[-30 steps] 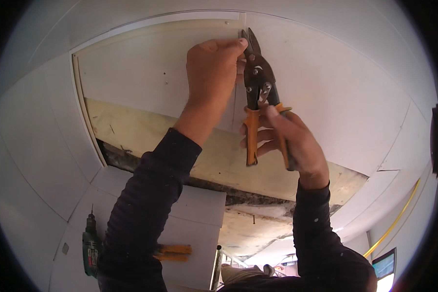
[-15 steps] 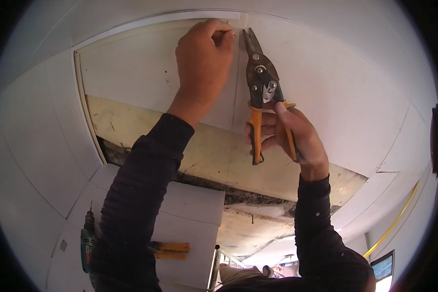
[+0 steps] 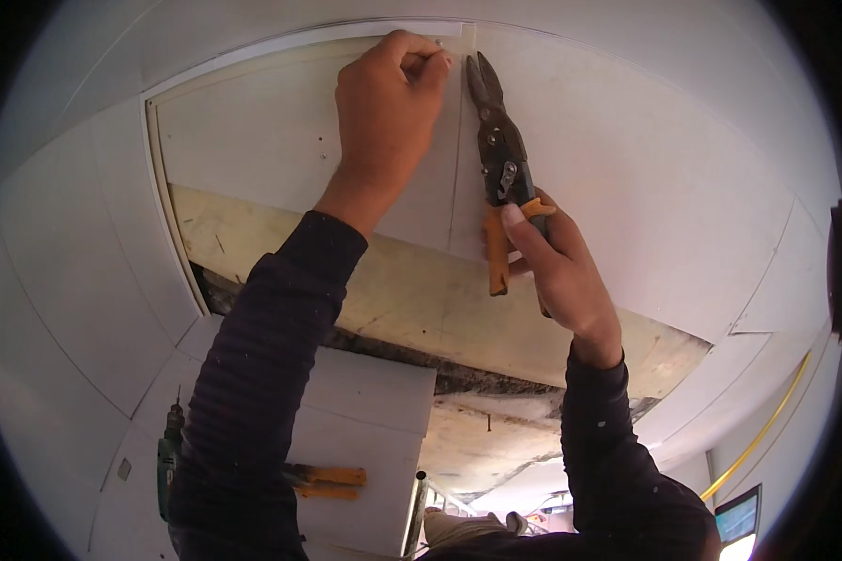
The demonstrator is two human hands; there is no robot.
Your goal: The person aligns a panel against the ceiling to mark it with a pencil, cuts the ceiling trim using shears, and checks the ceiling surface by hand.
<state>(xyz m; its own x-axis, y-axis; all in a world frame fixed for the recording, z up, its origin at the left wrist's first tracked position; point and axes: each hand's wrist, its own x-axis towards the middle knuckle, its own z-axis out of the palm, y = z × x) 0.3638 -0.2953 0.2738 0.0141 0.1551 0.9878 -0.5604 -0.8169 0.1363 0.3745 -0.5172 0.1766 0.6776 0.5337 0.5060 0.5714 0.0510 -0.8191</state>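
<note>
My right hand (image 3: 566,266) grips a pair of tin snips (image 3: 503,154) by the orange handles, thumb laid over the pivot end of one handle. The snips stand upright with their dark jaws slightly parted, tips just right of my other hand. My left hand (image 3: 390,122) is closed in a pinch beside a small screw head (image 3: 440,42) near the white trim strip (image 3: 346,35). Whatever lies between those fingertips is too small to make out. Both hands are in front of the white panel (image 3: 253,131), close to its seam.
A tan board (image 3: 421,276) runs below the panel, with a dark rough gap (image 3: 384,351) under it. At lower left are a green drill (image 3: 168,458) and an orange-handled tool (image 3: 332,481). A metal rail (image 3: 413,514) rises below; a yellow hose (image 3: 762,435) hangs at right.
The snips have turned in my right hand, and their handles now appear closer together. That hand sits slightly higher. My left hand stays in nearly the same spot.
</note>
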